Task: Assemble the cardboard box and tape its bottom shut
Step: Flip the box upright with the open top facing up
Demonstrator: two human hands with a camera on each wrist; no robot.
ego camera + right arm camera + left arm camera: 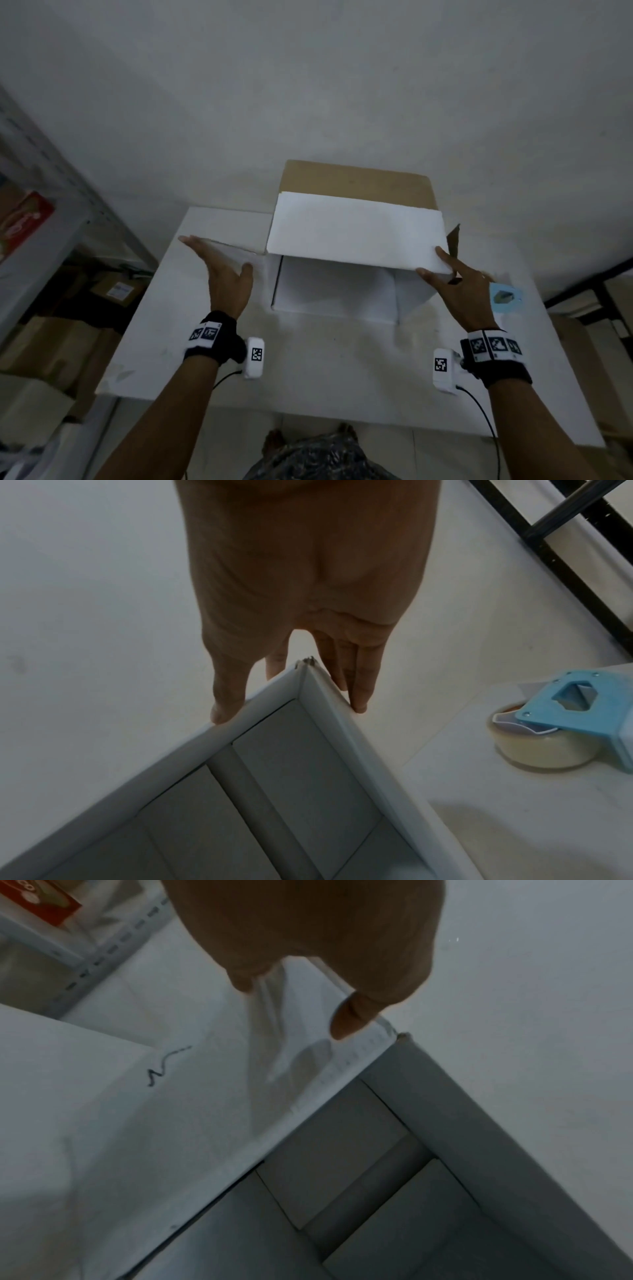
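Observation:
A white cardboard box (356,229) lies on its side on the white table (308,370), its opening toward me and a brown flap (356,181) standing at the back. My left hand (219,267) lies flat with straight fingers against the box's left flap (236,255). In the left wrist view the thumb (349,1018) rests over that flap's edge. My right hand (452,277) straddles the box's near right corner (304,674), thumb along one wall and straight fingers along the other. Inside the box (274,777) folded inner flaps show. A blue tape dispenser (561,731) stands right of the box.
A grey metal shelf (51,205) with cartons and a red package (24,219) stands to the left. A black frame (582,284) is at the right beyond the table. The tape dispenser (507,296) sits close behind my right hand. A wall rises behind the table.

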